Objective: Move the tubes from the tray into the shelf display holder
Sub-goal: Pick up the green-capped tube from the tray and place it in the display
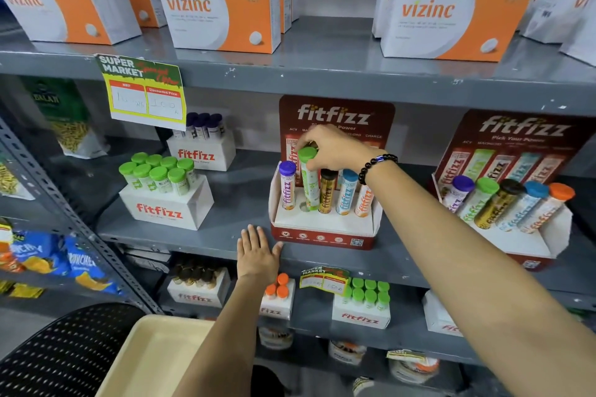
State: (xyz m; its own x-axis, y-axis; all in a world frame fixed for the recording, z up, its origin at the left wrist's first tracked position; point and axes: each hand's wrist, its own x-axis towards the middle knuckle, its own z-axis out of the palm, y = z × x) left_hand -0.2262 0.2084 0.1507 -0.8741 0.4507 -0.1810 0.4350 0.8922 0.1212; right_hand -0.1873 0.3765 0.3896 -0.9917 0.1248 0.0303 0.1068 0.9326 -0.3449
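A red and white fitfizz display holder (322,237) stands on the middle shelf. Upright in it are a purple-capped tube (287,185), a black-capped tube (327,190), a blue-capped tube (346,192) and an orange-capped tube (363,200). My right hand (335,148) grips the cap of a green-capped tube (309,180), whose base sits at the holder's second slot, slightly raised and tilted. My left hand (258,253) lies flat and open on the shelf edge, touching the holder's left corner. A beige tray (151,354) sits at the bottom, with nothing showing in its visible part.
A second filled fitfizz holder (512,203) stands to the right. White fitfizz boxes of green-capped tubes (161,184) and dark-capped tubes (201,145) sit to the left. More boxes fill the shelf below. Orange vizinc cartons (222,6) line the top shelf. A black perforated chair (64,351) is bottom left.
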